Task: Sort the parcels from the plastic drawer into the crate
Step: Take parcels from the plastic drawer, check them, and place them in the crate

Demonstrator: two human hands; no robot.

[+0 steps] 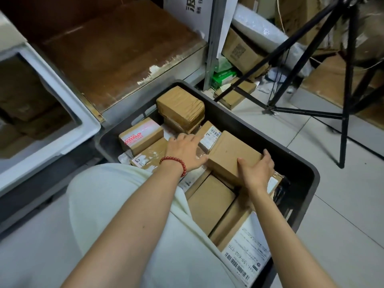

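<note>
Parcel [230, 154] in crate [270, 142] (hands [257, 173] seemingly hold it).

crate [259, 134]: dark, packed with brown parcels [209, 200] | plain parcel [230, 154]: lying on top | plastic drawer [70, 100]: white, left

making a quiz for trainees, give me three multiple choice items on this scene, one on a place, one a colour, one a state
1. Where does the tripod stand? A right of the crate B inside it C behind the person
2. The bracelet by the left hand is A blue B red C green
3. The right hand A hangs idle B lies flat C grips the plain box
Key: 1 A, its legs stand outside the crate's wall; 2 B, red beads; 3 C, thumb on top, fingers round its edge.
</note>
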